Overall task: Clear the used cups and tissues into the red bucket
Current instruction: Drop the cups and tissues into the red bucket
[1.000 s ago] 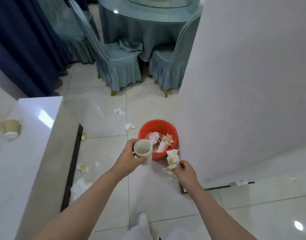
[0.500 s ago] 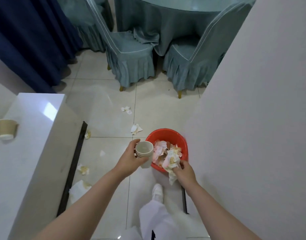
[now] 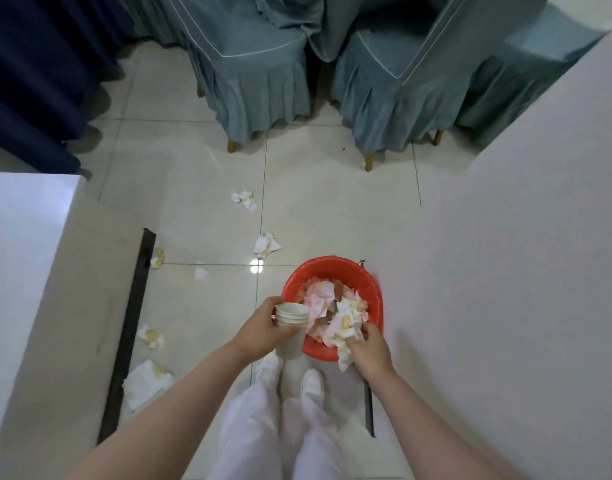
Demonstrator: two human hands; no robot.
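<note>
**A:** From the head camera, where do things stand?

**B:** The right hand has its fingers curled round a wad of stained tissues, held over the near rim of the red bucket, which sits on the floor tight against the white wall panel. The left hand grips a stack of nested paper cups at the bucket's left rim, mouths upward, partly outside it.

**A:** So how should the drop go?

**B:** I'd carry the wad further toward the bucket's middle before letting go; a tail of it hangs outside the near rim and could spill onto the floor. Then shift the cups right, over the pile, and release them low, since the bucket already looks heaped.

**A:** And after that?

**B:** Much remains, I judge: crumpled tissues lie on the floor along the left cabinet's dark base strip, and two more lie beyond the bucket, toward the blue-covered chairs.
</note>
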